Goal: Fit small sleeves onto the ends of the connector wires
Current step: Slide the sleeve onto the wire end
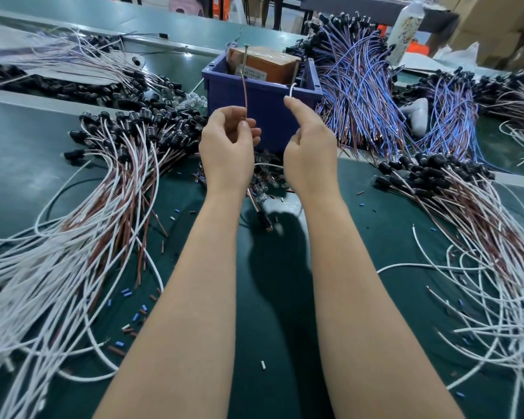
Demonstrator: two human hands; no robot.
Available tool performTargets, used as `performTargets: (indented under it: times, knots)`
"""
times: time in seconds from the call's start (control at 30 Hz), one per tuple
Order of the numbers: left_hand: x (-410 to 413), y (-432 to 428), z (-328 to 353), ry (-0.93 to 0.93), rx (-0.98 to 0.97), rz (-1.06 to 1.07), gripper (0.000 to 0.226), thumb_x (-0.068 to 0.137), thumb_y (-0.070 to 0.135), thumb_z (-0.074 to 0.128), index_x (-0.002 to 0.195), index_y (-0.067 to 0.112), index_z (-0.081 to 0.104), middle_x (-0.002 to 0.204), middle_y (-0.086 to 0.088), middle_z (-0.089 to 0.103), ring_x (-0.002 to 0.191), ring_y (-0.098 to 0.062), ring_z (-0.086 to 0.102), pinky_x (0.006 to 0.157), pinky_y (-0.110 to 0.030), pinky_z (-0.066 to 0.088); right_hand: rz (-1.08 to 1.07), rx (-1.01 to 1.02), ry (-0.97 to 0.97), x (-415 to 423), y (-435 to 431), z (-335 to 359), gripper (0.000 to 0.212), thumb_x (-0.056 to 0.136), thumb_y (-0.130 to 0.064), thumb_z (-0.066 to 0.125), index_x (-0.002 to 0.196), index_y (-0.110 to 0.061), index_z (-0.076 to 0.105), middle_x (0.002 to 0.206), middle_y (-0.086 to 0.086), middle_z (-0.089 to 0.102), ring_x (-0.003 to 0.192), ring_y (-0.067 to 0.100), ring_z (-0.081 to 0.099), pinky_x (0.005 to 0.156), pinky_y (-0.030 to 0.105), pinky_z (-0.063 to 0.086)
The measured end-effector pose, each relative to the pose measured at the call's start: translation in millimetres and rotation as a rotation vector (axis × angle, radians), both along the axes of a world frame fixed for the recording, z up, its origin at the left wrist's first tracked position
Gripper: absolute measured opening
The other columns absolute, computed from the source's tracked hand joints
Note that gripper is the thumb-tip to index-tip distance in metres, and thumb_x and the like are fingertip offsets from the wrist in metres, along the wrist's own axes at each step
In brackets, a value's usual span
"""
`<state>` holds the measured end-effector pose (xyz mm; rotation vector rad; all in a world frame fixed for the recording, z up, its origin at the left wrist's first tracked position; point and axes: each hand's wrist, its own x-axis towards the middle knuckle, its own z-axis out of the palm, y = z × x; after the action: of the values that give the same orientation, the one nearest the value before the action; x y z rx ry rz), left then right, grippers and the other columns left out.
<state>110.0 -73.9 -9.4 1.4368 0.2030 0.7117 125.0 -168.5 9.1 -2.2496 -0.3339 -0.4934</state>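
My left hand (229, 143) is raised above the green table and pinches a thin brown wire (245, 95) that stands up from its fingertips. My right hand (309, 140) pinches the end of a white wire (291, 89) between thumb and forefinger, level with the left hand. Both wires run down behind the hands; a blurred black connector (265, 220) hangs below between my forearms. Small clear sleeves (263, 179) lie in a heap on the table under the hands.
A blue bin (263, 95) with a brown box stands just behind the hands. Bundles of white and brown connector wires (109, 182) lie left and right (466, 207); blue wires (360, 86) are piled at the back right. Loose sleeve bits (133, 313) dot the green mat.
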Motion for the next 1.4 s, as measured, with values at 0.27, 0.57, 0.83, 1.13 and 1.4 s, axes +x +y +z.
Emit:
performTargets:
  times: [0.27,0.57,0.83,1.13,1.4]
  knots:
    - [-0.4,-0.2,-1.5,-0.002,0.013,-0.013,0.015,0.094,-0.002,0.045,0.099,0.008,0.054,0.084,0.001,0.062,0.072,-0.006,0.064,0.072,-0.019,0.054,0.017,-0.003,0.000,-1.9,-0.4,0.5,0.060,0.085,0.013,0.035,0.138,-0.011,0.049,0.141,0.002,0.050,0.132,0.014,0.043,0.106,0.015,0.026]
    - [-1.2,0.1,-2.0,-0.008,0.014,-0.019,0.015,0.094,-0.002,0.046,0.100,0.009,0.055,0.085,0.000,0.063,0.072,-0.005,0.064,0.072,-0.019,0.054,0.016,0.013,-0.001,-2.4,-0.4,0.8,0.058,0.085,0.013,0.036,0.136,-0.011,0.051,0.138,0.004,0.053,0.128,0.015,0.046,0.105,0.017,0.030]
    - [-0.9,0.0,-1.7,-0.006,0.023,-0.029,0.016,0.094,-0.002,0.046,0.101,0.008,0.056,0.085,0.000,0.063,0.073,-0.005,0.064,0.070,-0.017,0.052,0.018,0.039,0.004,-2.1,-1.1,1.2,0.058,0.084,0.012,0.036,0.135,-0.011,0.052,0.137,0.003,0.055,0.126,0.014,0.048,0.101,0.014,0.029]
    - [-1.2,2.0,-2.7,0.000,0.025,-0.019,0.015,0.094,-0.001,0.047,0.102,0.008,0.056,0.087,-0.001,0.063,0.076,-0.007,0.065,0.072,-0.019,0.053,0.019,0.040,0.001,-0.9,-1.4,0.7,0.060,0.084,0.013,0.037,0.136,-0.013,0.051,0.138,0.002,0.054,0.127,0.012,0.047,0.102,0.011,0.028]
    - [-1.6,0.9,-1.4,0.007,0.045,-0.033,0.015,0.094,0.000,0.047,0.103,0.006,0.057,0.088,-0.001,0.064,0.076,-0.006,0.065,0.073,-0.018,0.053,0.034,0.061,-0.003,-0.9,-1.4,-0.4,0.060,0.083,0.013,0.037,0.135,-0.013,0.052,0.136,0.003,0.056,0.124,0.014,0.050,0.103,0.016,0.032]
